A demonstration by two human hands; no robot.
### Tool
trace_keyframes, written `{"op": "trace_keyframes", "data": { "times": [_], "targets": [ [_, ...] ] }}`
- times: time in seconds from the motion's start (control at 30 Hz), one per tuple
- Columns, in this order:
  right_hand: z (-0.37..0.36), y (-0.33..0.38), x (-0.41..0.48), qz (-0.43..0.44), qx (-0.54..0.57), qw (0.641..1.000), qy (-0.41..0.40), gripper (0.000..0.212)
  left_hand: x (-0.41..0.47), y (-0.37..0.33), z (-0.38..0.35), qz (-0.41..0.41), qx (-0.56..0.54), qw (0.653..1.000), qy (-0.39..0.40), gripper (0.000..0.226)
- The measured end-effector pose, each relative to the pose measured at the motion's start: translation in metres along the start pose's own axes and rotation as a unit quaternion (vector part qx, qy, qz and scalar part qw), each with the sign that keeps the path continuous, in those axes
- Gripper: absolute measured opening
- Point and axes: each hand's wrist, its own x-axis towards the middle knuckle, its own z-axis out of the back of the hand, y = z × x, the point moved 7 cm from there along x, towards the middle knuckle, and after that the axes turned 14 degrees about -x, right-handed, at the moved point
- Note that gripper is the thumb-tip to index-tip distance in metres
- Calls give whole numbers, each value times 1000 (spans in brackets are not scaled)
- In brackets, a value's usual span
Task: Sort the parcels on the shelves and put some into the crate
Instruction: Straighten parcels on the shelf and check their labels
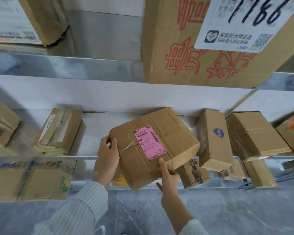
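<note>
A person stands at metal shelving, both forearms in striped sleeves reaching forward. The left hand (108, 153) is raised with the wrist bent, its grip curled round the left corner of a brown parcel (173, 138) bearing a pink label (149, 143). The right hand (168, 180) pinches the parcel's near edge, thumb stretched on top, fingers underneath. The parcel is tilted and juts out over the front edge of the middle shelf (92, 133). Just to its right stands a narrow box (214, 141) with a blue logo.
</note>
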Motion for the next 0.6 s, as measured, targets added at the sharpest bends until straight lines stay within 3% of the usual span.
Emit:
{"op": "trace_keyframes", "data": {
  "times": [0.07,0.13,0.37,0.6],
  "targets": [
    [19,15,5,36,-6,998,-56,89,9,-3,-2,-14,25,1000,1,34],
    [37,29,9,71,-15,993,-94,92,24,-6,-3,-27,43,999,9,33],
    [37,53,26,119,-103,988,0,29,77,-26,-18,-45,139,987,67,32],
    [-6,58,11,109,-166,972,129,18,123,-39,-33,-62,168,978,103,39]
  ]
}}
